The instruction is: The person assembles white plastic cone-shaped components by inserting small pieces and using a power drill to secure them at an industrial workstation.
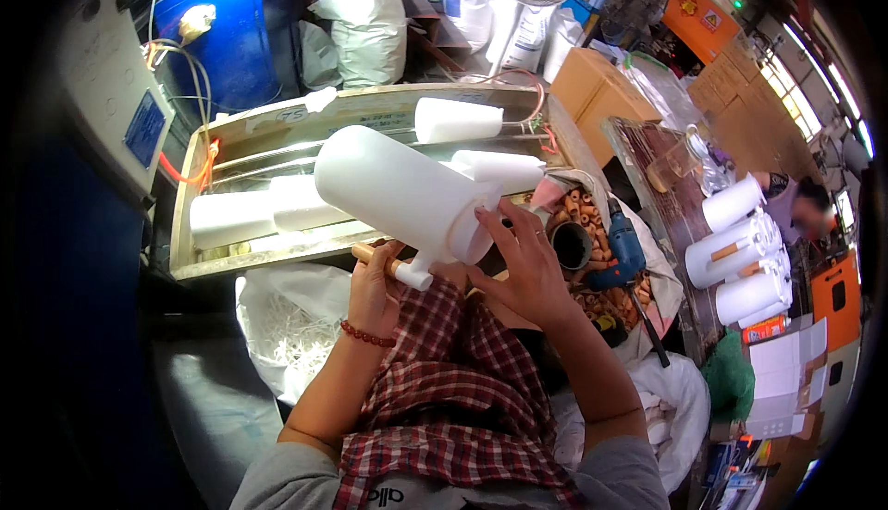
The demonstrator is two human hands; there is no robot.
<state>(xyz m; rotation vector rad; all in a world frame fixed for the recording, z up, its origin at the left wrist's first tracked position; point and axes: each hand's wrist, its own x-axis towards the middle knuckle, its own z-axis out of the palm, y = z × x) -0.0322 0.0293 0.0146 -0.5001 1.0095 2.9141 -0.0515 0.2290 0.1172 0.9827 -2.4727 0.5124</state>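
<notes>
A large white plastic container (393,182), closed and rounded at one end, lies tilted in the air in front of me. A narrower collar and a short side tube (418,270) are at its near end. My right hand (529,265) grips the collar, fingers on top and thumb beneath. Below the container, my left hand (372,293) is closed round a short tan wooden handle (363,252), close beside the side tube. Whether handle and tube touch is hidden by the fingers.
Behind stands a wooden trough (370,103) with metal rods and several white containers (231,219). To the right are a blue power drill (626,249), loose wooden handles (606,307) and a bench (638,149) with more containers. White shavings (296,348) fill a bag at left.
</notes>
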